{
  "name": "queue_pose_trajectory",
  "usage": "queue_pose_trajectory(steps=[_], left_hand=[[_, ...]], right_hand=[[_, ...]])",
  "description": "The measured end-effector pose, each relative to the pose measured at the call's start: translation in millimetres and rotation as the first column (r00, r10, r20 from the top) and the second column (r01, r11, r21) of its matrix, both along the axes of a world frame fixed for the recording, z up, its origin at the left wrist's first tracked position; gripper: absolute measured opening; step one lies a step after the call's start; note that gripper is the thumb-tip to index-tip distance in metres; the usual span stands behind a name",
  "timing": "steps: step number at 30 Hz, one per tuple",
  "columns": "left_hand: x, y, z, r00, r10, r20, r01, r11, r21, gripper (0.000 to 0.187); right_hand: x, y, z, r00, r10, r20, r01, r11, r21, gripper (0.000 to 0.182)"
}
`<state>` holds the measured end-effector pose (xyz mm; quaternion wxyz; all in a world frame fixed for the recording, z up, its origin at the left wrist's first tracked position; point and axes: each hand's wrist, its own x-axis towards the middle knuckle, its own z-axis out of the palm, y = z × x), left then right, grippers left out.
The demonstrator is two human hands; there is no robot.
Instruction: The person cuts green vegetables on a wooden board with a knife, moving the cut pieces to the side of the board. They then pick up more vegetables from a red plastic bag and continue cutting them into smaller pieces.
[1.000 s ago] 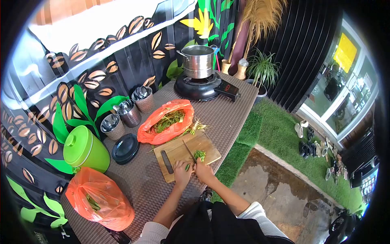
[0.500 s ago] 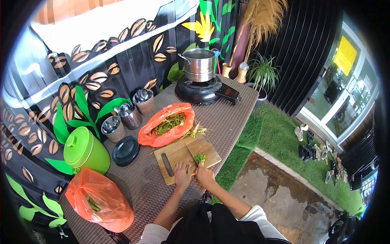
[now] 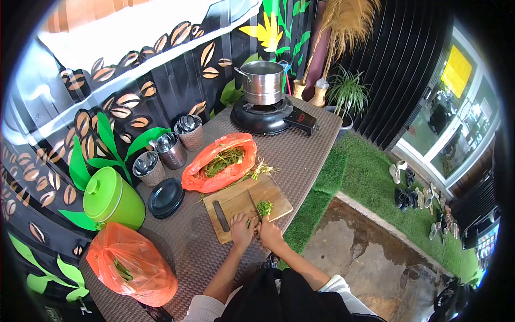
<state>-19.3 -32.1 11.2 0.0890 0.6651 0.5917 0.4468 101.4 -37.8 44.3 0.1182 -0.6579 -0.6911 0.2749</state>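
Observation:
A wooden cutting board [image 3: 236, 199] lies on the table near its front edge. My right hand [image 3: 269, 234] is closed round the handle of a knife [image 3: 252, 199], whose blade points away across the board. Just right of the blade sits a small heap of chopped greens [image 3: 264, 207]. Beside the knife, my left hand [image 3: 242, 227] is closed with its fingers curled on green stems pressed to the board. Behind the board, an open orange plastic bag [image 3: 196, 174] holds leafy greens, with pale rooty stalks [image 3: 263, 168] at its side.
A steel pot [image 3: 263, 88] stands on a black gas stove [image 3: 257, 121] at the far end. Cutlery cups [image 3: 173, 153], dark plates [image 3: 166, 198], a green lidded bucket [image 3: 115, 198] and a tied orange bag [image 3: 131, 268] line the left side. Shoes [image 3: 413, 196] lie on the grass mat right.
Both hands and the knife stay almost in place. The heap of chopped greens beside the blade looks slightly fuller, and the view has shifted a little.

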Motion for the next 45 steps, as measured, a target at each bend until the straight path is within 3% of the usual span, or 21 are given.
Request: queue_pose_trajectory(steps=[8,15,24,26,33,41,45], left_hand=[[-1,-2,0,1.0,-0.012,0.002,0.012,1.0,-0.013,0.008],[-1,-1,1,1.0,0.003,-0.008,-0.002,1.0,0.017,0.008],[-1,0,-4,0.999,0.016,-0.036,-0.015,0.999,0.032,0.007],[0,0,-5,0.999,0.022,-0.042,-0.02,0.999,0.04,0.006],[-1,-1,-3,0.999,0.015,-0.038,-0.014,1.0,0.025,0.008],[3,4,2,1.0,0.015,-0.021,-0.015,1.0,0.002,0.009],[8,4,4,0.998,0.054,-0.04,-0.056,0.997,-0.05,0.01]], right_hand=[[9,11,-10,0.997,0.055,-0.058,-0.051,0.997,0.059,0.032],[-3,0,-4,1.0,0.0,0.004,0.0,1.0,-0.004,0.031],[5,5,-10,0.995,0.083,-0.052,-0.077,0.992,0.098,0.031],[-4,-3,-8,0.999,0.006,0.049,-0.01,0.998,0.069,0.03],[-5,5,-15,0.994,0.0,0.107,-0.011,0.994,0.107,0.028],[13,15,-10,0.996,0.063,-0.062,-0.06,0.997,0.043,0.033],[5,4,-4,0.999,0.019,-0.037,-0.019,1.0,0.002,0.036]])
